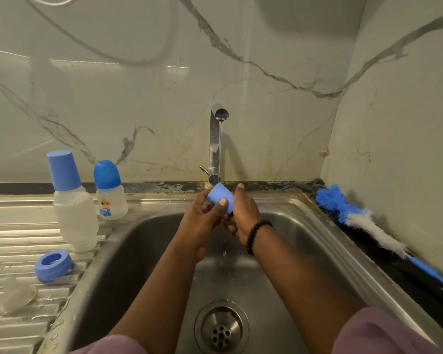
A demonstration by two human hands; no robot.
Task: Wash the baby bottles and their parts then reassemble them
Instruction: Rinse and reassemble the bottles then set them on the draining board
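Note:
Both hands hold a light blue bottle cap (220, 195) over the sink (304, 241), under the thin stream from the tap (216, 139). My left hand (202, 218) grips it from the left, thumb across its front. My right hand (243, 213) wraps it from the right, a black bead bracelet on that wrist. On the drainboard at left stand a tall clear bottle upside down, a blue cap (64, 171) over its top end (74, 213), and a small capped bottle with a cartoon print (111, 192). A blue screw ring (53, 264) and a clear teat (17, 295) lie nearer me.
A blue and white bottle brush (363, 221) lies on the dark ledge to the right of the sink. The drain strainer (221, 328) sits at the basin's near end. A marble-patterned wall stands behind and to the right.

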